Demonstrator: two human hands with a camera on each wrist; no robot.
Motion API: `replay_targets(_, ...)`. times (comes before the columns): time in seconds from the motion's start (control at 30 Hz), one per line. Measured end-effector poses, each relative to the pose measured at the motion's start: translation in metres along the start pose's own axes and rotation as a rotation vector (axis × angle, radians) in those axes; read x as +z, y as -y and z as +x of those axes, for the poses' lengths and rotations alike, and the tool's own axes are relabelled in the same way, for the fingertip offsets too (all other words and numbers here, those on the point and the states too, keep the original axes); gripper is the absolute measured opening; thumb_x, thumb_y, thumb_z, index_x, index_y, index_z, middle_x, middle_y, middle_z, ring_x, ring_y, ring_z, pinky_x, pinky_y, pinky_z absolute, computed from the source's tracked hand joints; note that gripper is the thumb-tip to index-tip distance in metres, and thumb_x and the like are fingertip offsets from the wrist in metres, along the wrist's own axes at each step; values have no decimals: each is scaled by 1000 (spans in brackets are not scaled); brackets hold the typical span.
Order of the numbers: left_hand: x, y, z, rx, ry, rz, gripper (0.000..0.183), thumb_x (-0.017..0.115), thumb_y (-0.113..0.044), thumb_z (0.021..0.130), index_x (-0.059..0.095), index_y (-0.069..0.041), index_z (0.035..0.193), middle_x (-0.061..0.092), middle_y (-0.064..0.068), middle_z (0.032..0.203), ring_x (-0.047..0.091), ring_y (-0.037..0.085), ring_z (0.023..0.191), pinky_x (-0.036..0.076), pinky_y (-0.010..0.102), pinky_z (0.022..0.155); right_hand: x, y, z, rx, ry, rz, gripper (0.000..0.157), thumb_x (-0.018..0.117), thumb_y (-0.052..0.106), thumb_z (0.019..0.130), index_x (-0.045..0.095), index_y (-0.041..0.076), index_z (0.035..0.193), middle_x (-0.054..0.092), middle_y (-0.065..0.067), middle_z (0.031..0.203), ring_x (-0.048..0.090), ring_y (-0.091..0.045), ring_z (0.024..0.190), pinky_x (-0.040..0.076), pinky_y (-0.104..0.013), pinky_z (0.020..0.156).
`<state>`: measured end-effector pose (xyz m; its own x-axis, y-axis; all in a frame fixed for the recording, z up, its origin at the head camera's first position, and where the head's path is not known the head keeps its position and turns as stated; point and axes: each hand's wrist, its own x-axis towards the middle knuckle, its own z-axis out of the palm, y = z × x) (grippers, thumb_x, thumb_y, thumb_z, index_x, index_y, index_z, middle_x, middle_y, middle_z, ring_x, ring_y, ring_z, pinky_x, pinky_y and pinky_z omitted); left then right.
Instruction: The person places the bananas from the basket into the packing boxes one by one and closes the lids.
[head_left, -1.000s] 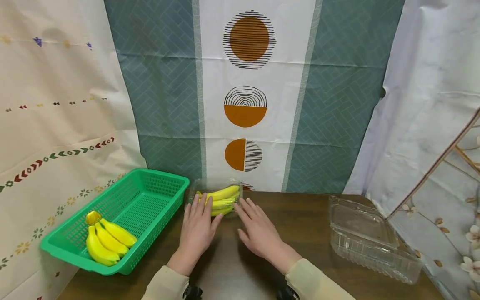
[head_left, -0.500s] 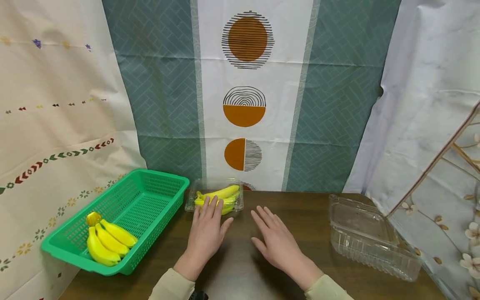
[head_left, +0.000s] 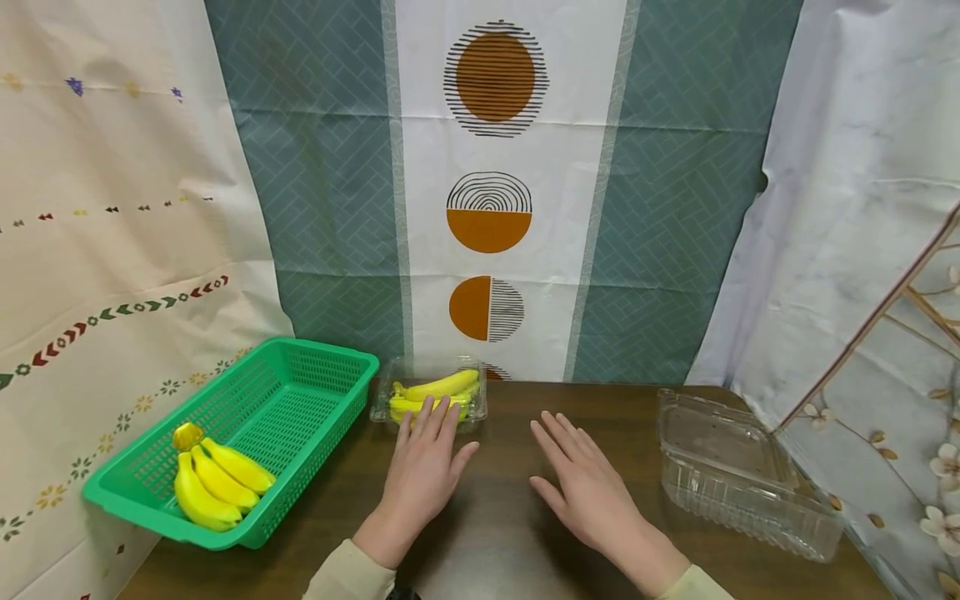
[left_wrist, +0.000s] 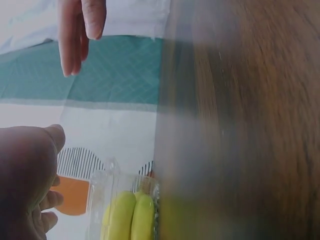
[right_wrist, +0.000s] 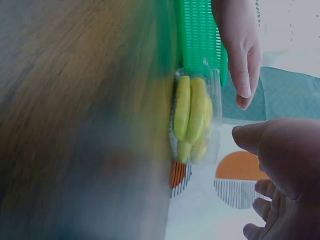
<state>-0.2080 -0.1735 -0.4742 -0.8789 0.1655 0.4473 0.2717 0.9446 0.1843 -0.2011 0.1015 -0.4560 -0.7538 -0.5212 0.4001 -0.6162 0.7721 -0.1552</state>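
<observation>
A clear plastic box (head_left: 381, 404) with yellow bananas (head_left: 442, 387) inside stands at the back of the table, against the wall cloth. My left hand (head_left: 422, 468) is in front of it with fingers straight; in the head view its fingertips overlap the box's lower edge. Farther right, my right hand (head_left: 588, 487) hovers over the wooden table with fingers extended, holding nothing. Both wrist views show the hands apart from the box, the bananas (right_wrist: 192, 110) lying inside its clear walls.
At the left, a green basket (head_left: 296, 408) holds a bunch of bananas (head_left: 213, 483). A clear plastic container (head_left: 742, 475) with its lid stands at the right edge of the wooden table (head_left: 495, 533). Patterned cloths hang behind and along both sides.
Both hands have come away from the banana box toward me. The right hand has moved farther right, the left slightly right. The box has stayed in place.
</observation>
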Motion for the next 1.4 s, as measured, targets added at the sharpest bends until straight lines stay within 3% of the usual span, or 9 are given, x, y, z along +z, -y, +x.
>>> replay_targets(0.47, 4, -21, 1, 76, -18, -35, 68, 69, -47, 109, 56, -4, 160, 52, 18, 166, 37, 43, 160, 26, 69, 127, -26, -23, -26, -21, -84, -88, 85, 86, 33, 99, 45, 10, 169, 42, -14, 174, 40, -36, 160, 32, -57, 128)
replay_targets(0.73, 3, -44, 9, 119, 21, -50, 69, 63, -51, 111, 53, -7, 164, 48, 15, 170, 35, 40, 162, 27, 67, 128, -36, -37, -43, 17, -99, -101, 82, 86, 32, 98, 48, 8, 167, 44, -15, 172, 40, -38, 159, 9, -40, 135)
replay_targets(0.93, 7, -62, 14, 144, 63, -45, 71, 57, -56, 113, 49, -11, 167, 45, 12, 172, 30, 36, 165, 26, 65, 129, -44, -46, -54, 32, -125, -120, 84, 87, 33, 97, 48, 9, 168, 45, -16, 171, 41, -40, 158, 10, -42, 135)
replay_targets(1.17, 12, -82, 17, 176, 75, -40, 71, 56, -58, 113, 50, -12, 167, 46, 8, 172, 32, 33, 164, 25, 62, 130, -53, -50, -65, -7, -183, -137, 88, 90, 31, 93, 48, 9, 167, 47, -17, 170, 44, -40, 156, 3, -29, 133)
replay_targets(1.4, 13, -99, 19, 211, 78, -40, 71, 56, -59, 112, 52, -13, 166, 48, 7, 171, 34, 32, 164, 26, 61, 130, -62, -59, -74, -29, -226, -143, 78, 73, 49, 106, 48, 9, 168, 48, -18, 169, 39, -35, 160, 4, -32, 134)
